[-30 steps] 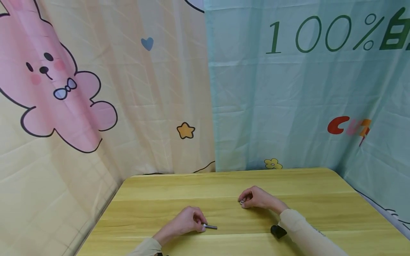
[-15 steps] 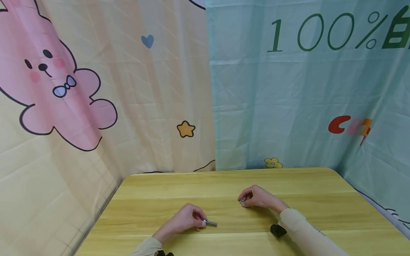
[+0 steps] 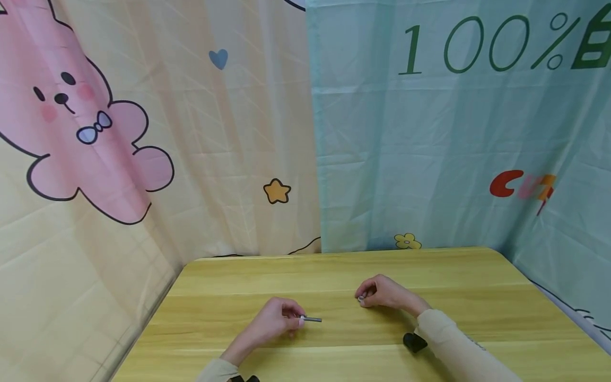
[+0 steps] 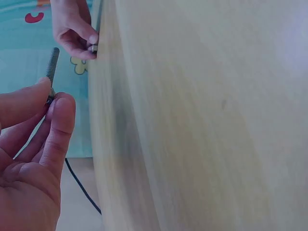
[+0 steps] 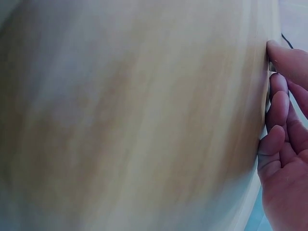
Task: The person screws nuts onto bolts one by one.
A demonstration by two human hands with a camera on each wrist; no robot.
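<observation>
My left hand [image 3: 276, 319] pinches a bolt [image 3: 312, 319] by its head end between thumb and fingers, and the shank points right toward the other hand. Threads along the bolt [image 4: 52, 65] show in the left wrist view, with its head mostly covered by the fingertips. Farther back and to the right, my right hand [image 3: 385, 293] holds a small metal nut [image 3: 360, 298] between thumb and index finger, low over the table. Bolt and nut are apart. In the right wrist view the thumb and fingers of the right hand [image 5: 288, 134] hide most of the nut.
Both hands are over a wood-grain table [image 3: 229, 281] with rounded far corners. Printed curtains [image 3: 267, 132] stand behind it and at both sides. A black piece [image 3: 414, 343] sits under the right sleeve. A dark cable [image 4: 83, 185] shows beyond the table edge.
My left hand has moved up and away from me with the bolt, whose shank now lies nearer level in the head view. My right hand stays almost still with the nut.
</observation>
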